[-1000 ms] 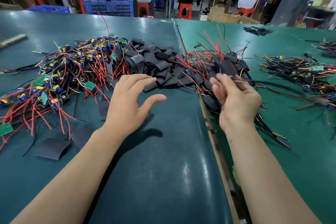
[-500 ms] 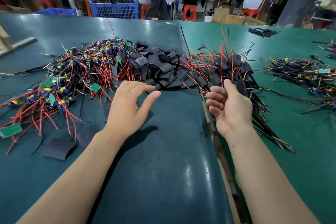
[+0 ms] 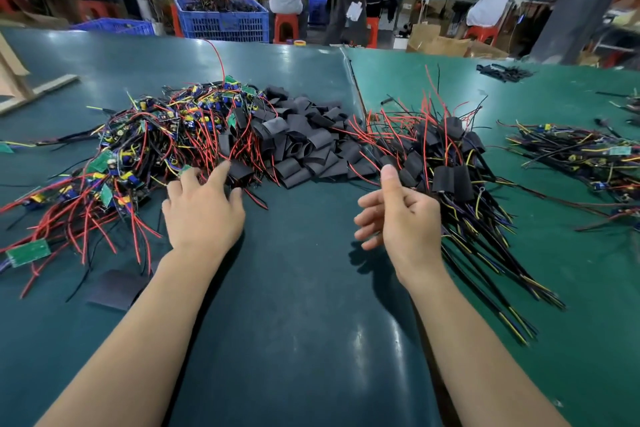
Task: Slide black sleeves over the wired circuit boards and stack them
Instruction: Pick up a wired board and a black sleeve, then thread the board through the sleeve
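A tangled heap of wired circuit boards point(image 3: 145, 142) with red, black and yellow leads covers the left of the green table. Beside it lies a pile of loose black sleeves point(image 3: 304, 139). To the right sits a stack of sleeved boards point(image 3: 446, 163) with their wires fanned toward me. My left hand point(image 3: 202, 211) lies palm down at the edge of the board heap, index finger stretched out to a black sleeve point(image 3: 239, 170) among the red wires. My right hand point(image 3: 398, 215) hovers left of the sleeved stack, thumb up, fingers loosely curled, holding nothing.
A flat black sleeve point(image 3: 116, 289) lies alone near my left forearm. A seam point(image 3: 353, 80) splits the two table halves. More wired boards point(image 3: 585, 156) lie at the far right. A wooden frame point(image 3: 20, 87) stands at the left edge. People sit and stand at benches behind, near a blue crate point(image 3: 225, 19).
My left hand has moved forward and left into the edge of the board heap, index finger now extended. My right hand has come away from the sleeved stack and holds nothing.
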